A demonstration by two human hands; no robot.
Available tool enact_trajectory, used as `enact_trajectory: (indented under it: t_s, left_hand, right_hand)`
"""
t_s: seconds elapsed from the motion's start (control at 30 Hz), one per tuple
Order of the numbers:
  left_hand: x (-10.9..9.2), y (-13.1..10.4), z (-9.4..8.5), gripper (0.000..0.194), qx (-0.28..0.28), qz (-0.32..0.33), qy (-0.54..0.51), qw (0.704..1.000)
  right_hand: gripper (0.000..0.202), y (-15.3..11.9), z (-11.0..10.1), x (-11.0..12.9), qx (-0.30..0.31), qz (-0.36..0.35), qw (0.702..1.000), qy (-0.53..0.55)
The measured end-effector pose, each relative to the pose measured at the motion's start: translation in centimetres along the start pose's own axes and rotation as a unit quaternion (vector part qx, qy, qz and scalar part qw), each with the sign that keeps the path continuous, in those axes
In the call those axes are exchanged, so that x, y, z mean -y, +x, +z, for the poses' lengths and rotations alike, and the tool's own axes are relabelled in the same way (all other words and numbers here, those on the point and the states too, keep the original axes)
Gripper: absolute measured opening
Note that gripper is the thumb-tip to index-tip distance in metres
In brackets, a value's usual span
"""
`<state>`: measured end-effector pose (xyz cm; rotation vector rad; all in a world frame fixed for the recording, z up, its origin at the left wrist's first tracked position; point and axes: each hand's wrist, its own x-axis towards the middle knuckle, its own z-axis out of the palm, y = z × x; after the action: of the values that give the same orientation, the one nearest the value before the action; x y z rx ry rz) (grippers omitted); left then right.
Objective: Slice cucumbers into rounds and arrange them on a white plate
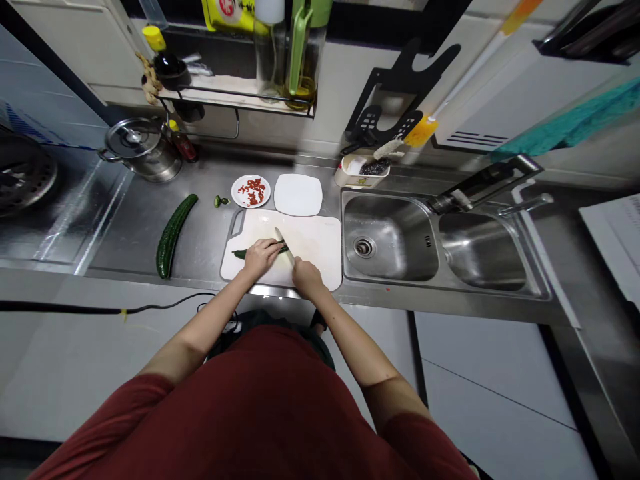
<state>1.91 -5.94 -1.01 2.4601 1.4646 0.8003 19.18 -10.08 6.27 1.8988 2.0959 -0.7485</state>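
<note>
Near the surface's [120, 233] front edge, the left hand [262, 257] presses what seems a cucumber piece [240, 254]; the right [306, 276] grips a knife [285, 245].

Kitchen: double sink [391, 265] set in steel counter [210, 180]; left of sink, cutting board [320, 250], lidded pot [143, 150], oil bottle [303, 73].

Indoor light, moderate, of cool cast; source out of view. Glare: bright streaks on the steel surface [120, 230], left; softer sheen in the sink [390, 260]. Shadows: dark beneath the shelf [225, 93]. Distortion: wide-angle, edges stretched and leaning. Fine detail: soft; label print unreadable.
</note>
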Motion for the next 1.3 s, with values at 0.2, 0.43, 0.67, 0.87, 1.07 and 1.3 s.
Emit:
enact_trajectory:
  t_s: [0.2,0.43,0.67,0.87,1.07,1.3]
  left_hand:
    - [0.0,0.0,-0.1,0.028,0.006,-0.006,-0.001,1.000]
    - [0.0,0.0,0.0,0.029,0.007,-0.007,-0.002,1.000]
    - [-0.1,0.1,-0.1,0.030,0.014,-0.008,-0.005,1.000]
    - [-0.1,0.2,-0.1,0.029,0.014,-0.008,0.000,1.000]
    - [-0.1,0.2,-0.2,0.029,0.012,-0.008,-0.001,1.000]
    - [-0.1,0.2,-0.1,0.028,0.014,-0.010,-0.002,1.000]
  right_hand:
    - [0.025,0.8,-0.4,0.2,-0.007,-0.008,1.000,0.010]
    - [0.023,-0.4,0.4,-0.6,0.002,0.000,1.000,0.010]
    - [0.026,1.0,0.3,-0.1,0.011,-0.006,1.000,0.003]
    - [0.026,2.1,-0.1,0.8,0.003,-0.008,1.000,-0.004]
    - [0.025,1.2,0.2,0.1,0.000,-0.005,1.000,0.009]
    - [0.023,0.0,1.1,-0.8,0.009,-0.002,1.000,0.003]
